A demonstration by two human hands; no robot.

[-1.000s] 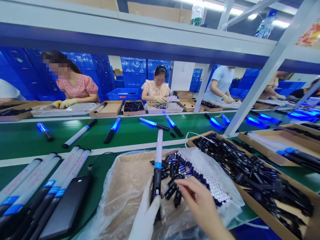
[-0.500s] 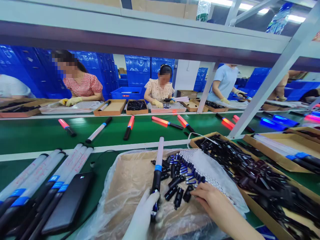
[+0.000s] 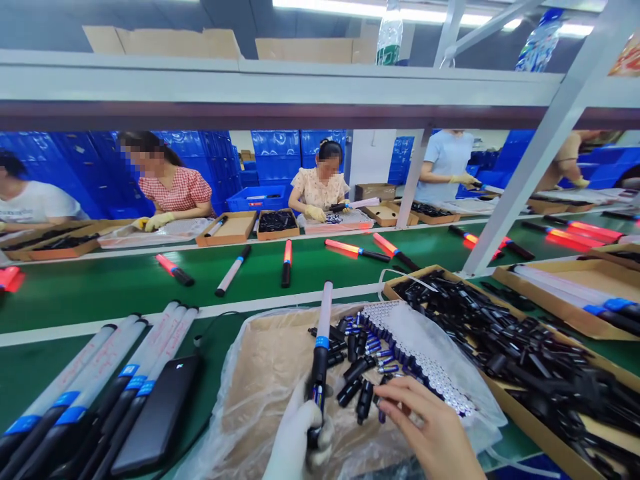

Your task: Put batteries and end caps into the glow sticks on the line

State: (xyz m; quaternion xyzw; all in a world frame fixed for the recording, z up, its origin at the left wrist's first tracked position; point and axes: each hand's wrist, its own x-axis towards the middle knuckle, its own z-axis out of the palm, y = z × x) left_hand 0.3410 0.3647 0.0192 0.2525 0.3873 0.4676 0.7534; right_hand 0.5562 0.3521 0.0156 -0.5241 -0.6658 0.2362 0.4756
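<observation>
My gloved left hand (image 3: 300,433) is wrapped round the black handle of a light baton (image 3: 323,333), which stands nearly upright with its pale tube pointing away from me. Batteries show in an opening in the handle. My bare right hand (image 3: 420,413) is closed, fingertips pinched on a small black cylindrical piece (image 3: 382,415) that is mostly hidden by the fingers. Beside it, other black cylindrical pieces (image 3: 364,402) and loose blue batteries (image 3: 387,369) lie on a plastic-lined tray (image 3: 265,373). Packed rows of batteries (image 3: 430,363) fill the tray's right side.
Several batons (image 3: 135,380) and a black phone (image 3: 160,407) lie at left. A carton of black parts (image 3: 465,320) stands at right. Beyond, a green conveyor (image 3: 260,267) carries batons, some lit red. Co-workers sit or stand across it; a shelf beam (image 3: 280,87) runs overhead.
My right hand has drawn a black cylindrical piece slightly nearer, its fingers now curled round it. The left hand keeps its hold on the baton. The view has tilted up; lit batons at right turned from blue to red.
</observation>
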